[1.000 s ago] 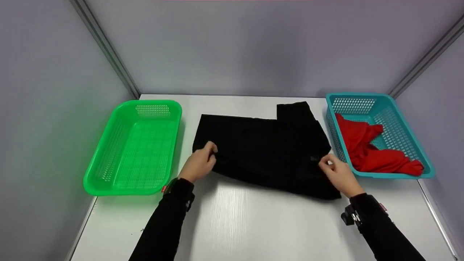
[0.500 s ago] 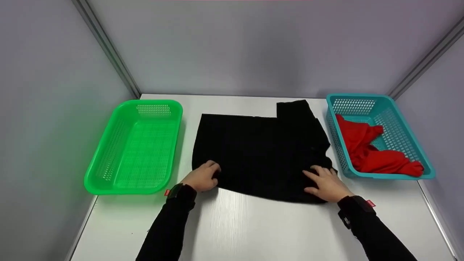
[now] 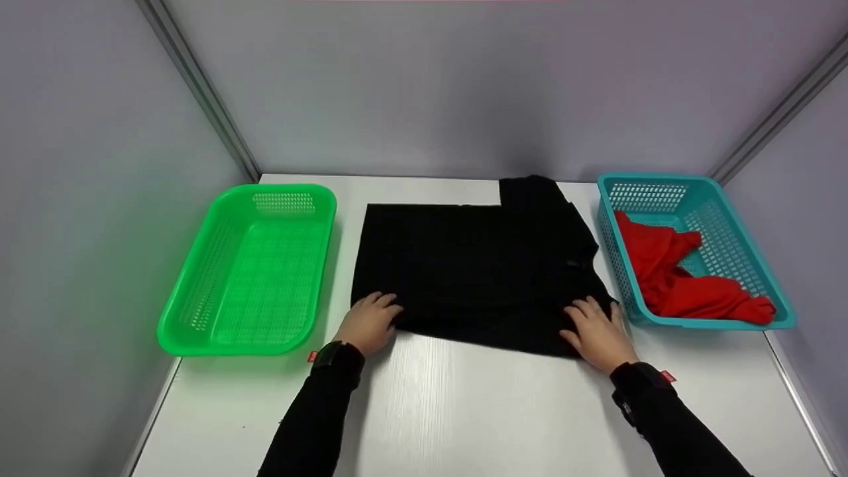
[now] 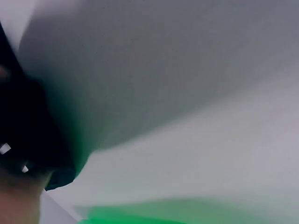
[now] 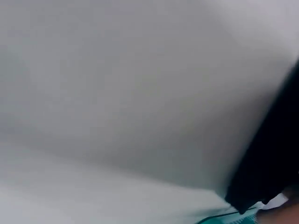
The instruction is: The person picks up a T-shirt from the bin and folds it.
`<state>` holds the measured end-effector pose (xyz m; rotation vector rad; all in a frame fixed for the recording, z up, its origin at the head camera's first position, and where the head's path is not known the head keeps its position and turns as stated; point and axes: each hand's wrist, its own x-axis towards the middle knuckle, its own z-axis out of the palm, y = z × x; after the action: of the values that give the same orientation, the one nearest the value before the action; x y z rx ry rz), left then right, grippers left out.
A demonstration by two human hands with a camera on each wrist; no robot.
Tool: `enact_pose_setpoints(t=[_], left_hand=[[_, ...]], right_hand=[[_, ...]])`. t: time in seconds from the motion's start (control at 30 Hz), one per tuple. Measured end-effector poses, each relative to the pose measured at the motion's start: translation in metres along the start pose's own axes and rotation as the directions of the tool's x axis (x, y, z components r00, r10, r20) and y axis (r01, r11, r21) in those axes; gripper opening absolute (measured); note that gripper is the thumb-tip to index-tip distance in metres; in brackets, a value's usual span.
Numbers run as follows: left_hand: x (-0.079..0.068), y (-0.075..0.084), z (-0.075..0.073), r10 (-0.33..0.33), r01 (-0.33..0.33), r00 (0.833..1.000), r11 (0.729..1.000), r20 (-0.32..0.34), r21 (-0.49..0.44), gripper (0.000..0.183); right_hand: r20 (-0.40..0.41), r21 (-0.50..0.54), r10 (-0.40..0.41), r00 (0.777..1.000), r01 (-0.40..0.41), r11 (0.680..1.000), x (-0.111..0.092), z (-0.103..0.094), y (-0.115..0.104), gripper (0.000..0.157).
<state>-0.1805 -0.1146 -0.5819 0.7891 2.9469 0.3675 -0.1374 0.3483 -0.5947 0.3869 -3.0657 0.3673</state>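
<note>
A black T-shirt (image 3: 457, 265) lies on the white table in the head view, one sleeve (image 3: 530, 192) pointing to the back wall and the neckline on the right. My left hand (image 3: 369, 323) rests on its front left corner, fingers laid over the cloth. On the front right part my right hand (image 3: 598, 334) presses with fingers spread. The left wrist view has only a blurred edge of black cloth (image 4: 32, 126) and a bit of hand; in the right wrist view black cloth (image 5: 271, 154) fills the right side.
A green basket (image 3: 171, 318) stands left of the T-shirt. Close on the right is a blue basket (image 3: 722, 323) with a crumpled red cloth (image 3: 695, 291) in it. Grey panels (image 3: 424, 86) wall in the table's back and sides.
Both hands pinched the T-shirt a second ago; they have let go and now lie on its front part. The shirt's back edge and sleeve have shifted slightly toward the back wall.
</note>
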Motion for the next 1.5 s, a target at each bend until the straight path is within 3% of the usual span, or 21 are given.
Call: enact_pose_setpoints(t=[0.07, 0.13, 0.2, 0.27, 0.33, 0.4, 0.53, 0.67, 0.77, 0.9, 1.0, 1.07, 1.17, 1.33, 1.43, 1.5], left_hand=[[0.0, -0.003, 0.0, 0.044, -0.034, 0.991, 0.996, -0.125, 0.08, 0.027], [-0.001, -0.006, 0.0, 0.074, -0.041, 0.973, 0.987, -0.22, 0.153, 0.026], [-0.003, -0.009, -0.001, 0.087, -0.035, 0.957, 0.982, -0.276, 0.188, 0.03], [-0.004, -0.011, -0.003, 0.084, -0.032, 0.952, 0.984, -0.295, 0.176, 0.029], [-0.004, -0.013, -0.004, 0.069, -0.031, 0.956, 0.99, -0.284, 0.134, 0.024], [-0.005, -0.014, -0.004, 0.042, -0.025, 0.966, 0.997, -0.256, 0.068, 0.02], [-0.006, -0.018, -0.003, -0.024, 0.015, 0.984, 0.998, -0.176, -0.054, 0.015], [-0.006, -0.021, -0.004, -0.077, 0.061, 0.99, 0.989, -0.119, -0.132, 0.014], [-0.005, -0.023, -0.006, -0.114, 0.099, 0.989, 0.982, -0.089, -0.16, 0.013], [-0.003, -0.026, -0.008, -0.142, 0.129, 0.988, 0.974, -0.057, -0.186, 0.012], [-0.002, -0.028, -0.008, -0.152, 0.133, 0.986, 0.966, -0.071, -0.221, 0.009], [-0.003, -0.03, -0.008, -0.155, 0.129, 0.984, 0.96, -0.089, -0.247, 0.008], [-0.005, -0.033, -0.007, -0.171, 0.136, 0.98, 0.947, -0.1, -0.291, 0.008], [-0.005, -0.036, -0.01, -0.195, 0.148, 0.975, 0.924, -0.102, -0.353, 0.011], [-0.004, -0.037, -0.01, -0.205, 0.154, 0.974, 0.913, -0.098, -0.378, 0.012], [-0.003, -0.038, -0.01, -0.212, 0.161, 0.973, 0.909, -0.091, -0.384, 0.011]], right_hand=[[-0.019, 0.031, -0.045, 0.999, 0.046, 0.998, -0.005, -0.001, 0.004, 0.05], [-0.01, 0.062, -0.08, 0.997, 0.08, 0.995, -0.01, -0.003, 0.008, 0.059], [0.024, 0.074, -0.105, 0.994, 0.103, 0.992, -0.015, -0.005, 0.013, 0.073], [0.059, 0.059, -0.126, 0.99, 0.122, 0.991, -0.018, -0.007, 0.017, 0.083], [0.09, 0.061, -0.134, 0.987, 0.129, 0.99, -0.019, -0.009, 0.02, 0.083], [0.106, 0.084, -0.131, 0.986, 0.122, 0.989, -0.017, -0.01, 0.022, 0.073], [0.119, 0.219, -0.074, 0.99, 0.046, 0.975, -0.014, -0.013, 0.022, 0.054], [0.141, 0.314, -0.019, 0.99, -0.026, 0.949, -0.013, -0.017, 0.023, 0.065], [0.164, 0.315, -0.013, 0.986, -0.04, 0.948, -0.011, -0.018, 0.023, 0.067], [0.147, 0.277, -0.03, 0.989, -0.012, 0.961, -0.008, -0.018, 0.023, 0.037], [0.06, 0.262, -0.026, 0.998, 0.009, 0.965, -0.006, -0.019, 0.023, 0.013], [0.006, 0.284, 0.02, 1.0, -0.021, 0.959, -0.006, -0.021, 0.024, 0.01], [-0.034, 0.339, 0.11, 0.993, -0.092, 0.936, -0.007, -0.027, 0.026, 0.014], [0.023, 0.443, 0.208, 0.978, -0.196, 0.875, -0.007, -0.04, 0.027, 0.027], [0.102, 0.476, 0.184, 0.978, -0.21, 0.854, -0.007, -0.044, 0.028, 0.042], [0.139, 0.445, 0.116, 0.983, -0.167, 0.88, -0.007, -0.044, 0.029, 0.055]])
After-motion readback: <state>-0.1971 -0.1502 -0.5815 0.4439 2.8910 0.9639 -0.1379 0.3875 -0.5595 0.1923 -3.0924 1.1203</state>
